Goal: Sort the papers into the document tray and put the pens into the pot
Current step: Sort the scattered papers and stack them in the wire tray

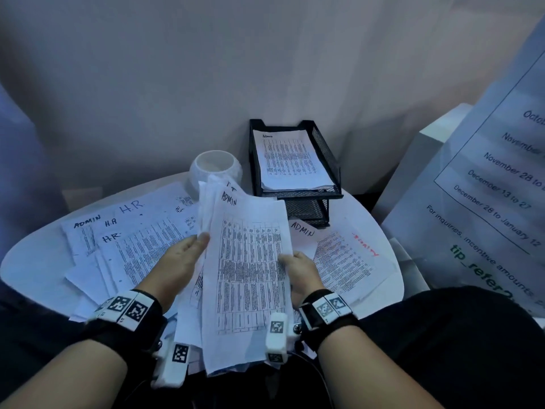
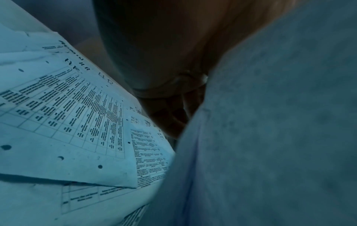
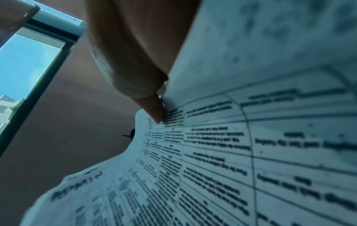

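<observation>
Head view: the sorting is partly done, by my reading. The document tray (image 1: 324, 154) at the far edge of the bench (image 1: 35, 261) already holds a sheet marked "Admin" in its top tier, while many loose papers (image 1: 141, 240) headed "ADMIN" and "H.R" lie spread over the left and right parts of the bench. The white pot (image 1: 215, 168) stands just left of the tray and looks empty; no pens show anywhere. Both hands hold up a sheaf of papers (image 1: 250, 261) headed "ADMIN" above the near edge of the bench. The left hand (image 1: 182, 258) has its grip on the sheaf's left edge, thumb on top; the right hand (image 1: 300, 270) pinches the right edge.

Left wrist view: the left hand's fingers (image 2: 173, 116) lie dark behind the lifted paper, so the grip is hard to read here; printed sheets lie below.

Right wrist view: the right thumb (image 3: 154, 110) presses on the printed face of the sheaf, pinching its edge.
</observation>
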### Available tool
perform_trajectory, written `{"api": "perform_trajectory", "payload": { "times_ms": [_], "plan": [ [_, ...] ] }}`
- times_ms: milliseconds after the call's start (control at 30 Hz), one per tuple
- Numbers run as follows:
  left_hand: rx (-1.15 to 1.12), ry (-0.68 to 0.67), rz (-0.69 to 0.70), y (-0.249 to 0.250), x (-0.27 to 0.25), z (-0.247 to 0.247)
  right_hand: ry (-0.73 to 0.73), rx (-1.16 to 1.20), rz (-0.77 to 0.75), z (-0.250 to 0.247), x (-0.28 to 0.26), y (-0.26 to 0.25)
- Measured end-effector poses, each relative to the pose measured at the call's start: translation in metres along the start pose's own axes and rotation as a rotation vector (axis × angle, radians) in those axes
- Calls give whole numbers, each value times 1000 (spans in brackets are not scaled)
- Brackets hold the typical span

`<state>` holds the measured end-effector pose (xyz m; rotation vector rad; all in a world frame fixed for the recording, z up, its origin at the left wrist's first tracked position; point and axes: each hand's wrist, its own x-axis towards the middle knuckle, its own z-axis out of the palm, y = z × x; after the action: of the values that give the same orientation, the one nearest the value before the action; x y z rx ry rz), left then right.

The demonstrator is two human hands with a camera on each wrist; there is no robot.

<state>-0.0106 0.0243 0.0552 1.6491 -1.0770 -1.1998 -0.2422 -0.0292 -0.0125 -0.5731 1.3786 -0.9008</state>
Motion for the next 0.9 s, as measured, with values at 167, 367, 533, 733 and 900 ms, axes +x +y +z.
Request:
{"api": "perform_trajectory", "payload": {
  "times_ms": [167, 367, 533, 733, 900],
  "plan": [
    [314, 15, 76, -12, 8, 3, 54, -19, -23, -8, 6, 0],
    [292, 101, 78, -9, 13, -7, 726, -243, -113, -74, 19, -11],
    [231, 113, 65, -8, 13, -9, 788, -68, 165, -104, 15, -10],
    [233, 120, 45, -9, 12, -11, 689, -80, 184, -109, 24, 12],
    [221, 123, 32, -8, 11, -13, 848, 51, -82, -98, 20, -13]
  ]
}}
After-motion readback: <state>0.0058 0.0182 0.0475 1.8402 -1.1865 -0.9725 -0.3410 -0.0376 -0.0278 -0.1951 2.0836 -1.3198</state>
